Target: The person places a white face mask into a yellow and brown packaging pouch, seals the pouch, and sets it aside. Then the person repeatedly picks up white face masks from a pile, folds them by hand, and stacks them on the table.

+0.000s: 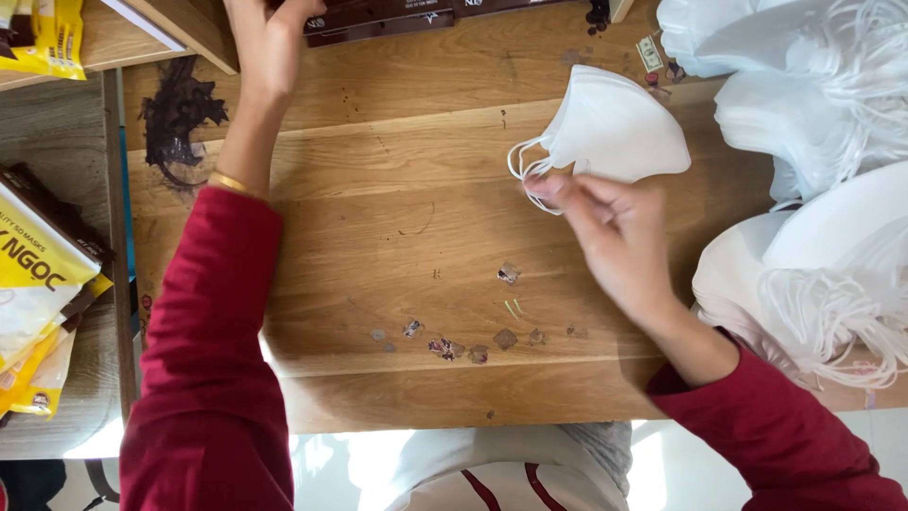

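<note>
White folded mask [619,128] lies flat on the wooden desk [397,237], upper right of centre, ear loops trailing off its left edge. From the head camera, looking straight down, the right hand [615,241] has its fingertips [547,186] pinched onto the mask's lower left corner, right where the loops gather; it is holding that corner, fingers narrow. The left hand [270,43] reaches far up the desk, red sleeve [213,360] and a gold bangle [230,182] on the wrist, fingers bent down at the edge of a row of dark brown boxes [397,19] along the top. I cannot tell whether it grips one or only touches; the fingertips run out of the frame.

Big heaps of more white masks [813,142] crowd the right side, loops tangled at the lower right. On the left, a side shelf carries flat yellow-and-white packets [38,274] with dark brown trim, stacked and slanting; another yellow packet [43,38] sits at the top left corner. A dark stain [180,114] marks the desk near the left forearm, and small scraps of sticker residue [454,345] dot the front.
</note>
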